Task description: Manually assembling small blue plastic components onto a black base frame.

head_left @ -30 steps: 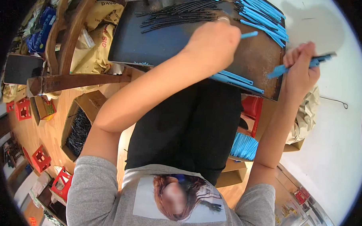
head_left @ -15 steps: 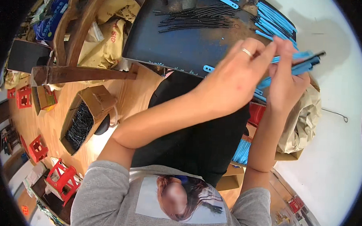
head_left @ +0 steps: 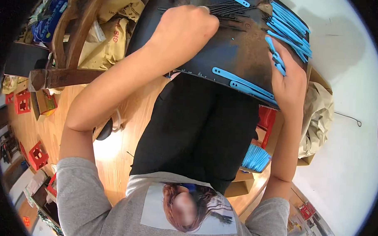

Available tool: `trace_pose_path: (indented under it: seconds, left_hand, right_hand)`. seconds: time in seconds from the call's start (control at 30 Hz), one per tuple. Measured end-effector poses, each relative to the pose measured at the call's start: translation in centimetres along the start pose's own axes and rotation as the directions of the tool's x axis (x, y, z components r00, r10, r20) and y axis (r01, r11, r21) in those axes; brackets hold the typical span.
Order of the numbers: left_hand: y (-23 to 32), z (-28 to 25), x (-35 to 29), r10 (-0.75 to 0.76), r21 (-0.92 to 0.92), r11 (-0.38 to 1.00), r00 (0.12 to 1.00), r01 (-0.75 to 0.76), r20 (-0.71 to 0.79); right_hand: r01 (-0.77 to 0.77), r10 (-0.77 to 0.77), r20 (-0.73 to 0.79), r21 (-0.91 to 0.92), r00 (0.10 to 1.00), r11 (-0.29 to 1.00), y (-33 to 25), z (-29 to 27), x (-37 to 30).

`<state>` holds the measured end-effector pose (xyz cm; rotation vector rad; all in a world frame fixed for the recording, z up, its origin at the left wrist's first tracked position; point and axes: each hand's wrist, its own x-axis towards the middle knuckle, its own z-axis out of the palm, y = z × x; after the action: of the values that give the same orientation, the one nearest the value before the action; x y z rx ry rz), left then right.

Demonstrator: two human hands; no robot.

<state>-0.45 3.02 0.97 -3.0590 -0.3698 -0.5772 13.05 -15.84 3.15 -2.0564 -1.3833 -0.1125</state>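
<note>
My right hand [head_left: 291, 82] is closed around a light blue plastic piece [head_left: 277, 58] at the table's right side. The piece is seen nearly end-on, so its full shape is hidden. At the far left of the table, my left hand [head_left: 185, 32] is curled over a pile of thin black rods [head_left: 230, 10]. Its fingertips are hidden under the knuckles, and whatever they pinch cannot be made out. Two flat blue strips [head_left: 240, 78] with holes in their ends lie along the table's near edge. A heap of similar blue strips [head_left: 286, 21] lies beyond my right hand.
The dark table [head_left: 224, 54] ends just above my lap. Crumpled brown paper [head_left: 318, 122] in a carton stands at the right by the white wall. Below it, a box holds blue strips [head_left: 256, 158]. A wooden chair [head_left: 65, 78] and yellow sacks [head_left: 108, 48] are on the left.
My left hand has moved away from the right hand, leftward to the black rods. My right hand has come left and lower; the black rod seen at it before no longer shows there.
</note>
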Motion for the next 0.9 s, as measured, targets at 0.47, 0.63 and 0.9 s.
trace_pose_path:
  seconds: [0.47, 0.63, 0.9]
  left_hand:
    - [2.6, -1.3, 0.7, -0.325, -0.763, 0.647, 0.906, 0.006, -0.269]
    - [3.6, -1.7, -0.3, -0.323, -0.77, 0.623, 0.942, 0.14, -0.09]
    - [3.9, -1.2, -0.3, -0.4, -0.836, 0.506, 0.917, 0.213, -0.008]
  right_hand:
    - [0.099, -0.065, -0.146, 0.238, 0.987, 0.966, -0.7, 0.9, 1.7]
    - [0.157, -0.111, -0.189, 0.25, 0.976, 0.955, -0.7, 1.1, 2.0]
    - [0.129, -0.067, -0.205, 0.304, 0.976, 0.944, -1.3, 1.2, 2.3]
